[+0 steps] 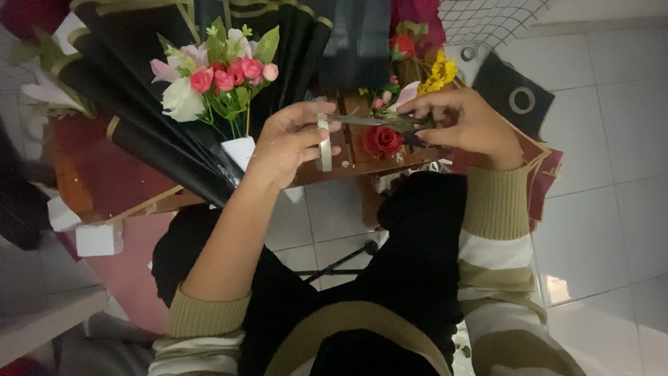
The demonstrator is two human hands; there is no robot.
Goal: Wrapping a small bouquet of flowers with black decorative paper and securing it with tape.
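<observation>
White tape roll sits in left hand grip; right hand grips scissors w/ blades touching tape, red rose just below.

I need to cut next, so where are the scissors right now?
The scissors are in the right hand, centre of the head view, blades reaching toward the tape roll in the left hand, just above the red rose.

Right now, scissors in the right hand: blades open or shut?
Shut, it seems: the scissors show as one thin closed line from the right hand to the tape roll.
</observation>
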